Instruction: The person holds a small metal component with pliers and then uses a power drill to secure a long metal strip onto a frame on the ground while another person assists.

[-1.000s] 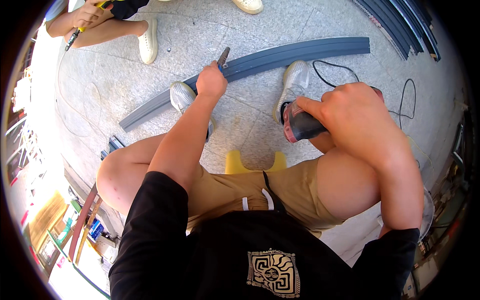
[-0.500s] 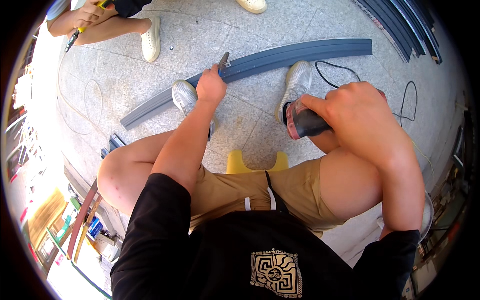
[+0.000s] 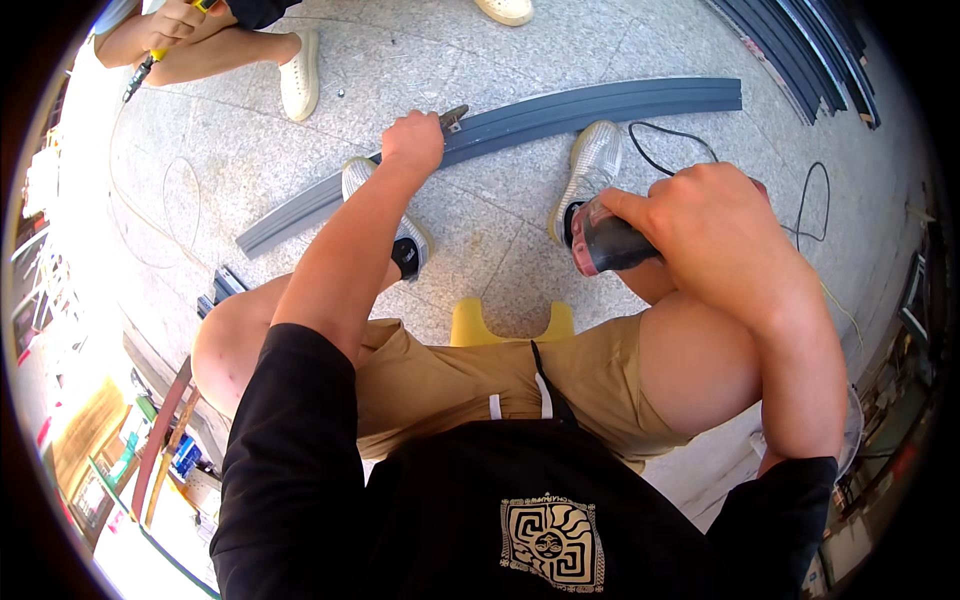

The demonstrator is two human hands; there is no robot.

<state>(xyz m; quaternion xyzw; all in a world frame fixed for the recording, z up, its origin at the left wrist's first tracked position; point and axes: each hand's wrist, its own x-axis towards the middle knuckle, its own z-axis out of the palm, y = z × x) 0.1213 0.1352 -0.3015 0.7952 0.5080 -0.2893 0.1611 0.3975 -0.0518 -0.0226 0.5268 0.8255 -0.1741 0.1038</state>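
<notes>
A long dark grey metal profile (image 3: 600,104) lies on the floor, passing in front of my two shoes. My left hand (image 3: 413,142) is closed around a pair of pliers (image 3: 456,116), mostly hidden in the fist. The plier jaws point right and sit over the profile, by a small light metal bit. Over my right knee, my right hand (image 3: 708,225) grips a red-and-black power tool (image 3: 614,243). The tool's round reddish end faces left, apart from the profile, and its working tip is not visible.
A black cord (image 3: 826,200) loops on the floor at right. More dark profiles (image 3: 785,50) are stacked far right. A yellow stool (image 3: 466,324) is under me. At far left, another person's hand (image 3: 178,22) holds a yellow-and-black tool (image 3: 146,70) with a thin hose.
My left hand has shifted slightly left, and the pliers have swung from nearly upright to pointing more to the right. My right hand and the power tool have stayed almost still.
</notes>
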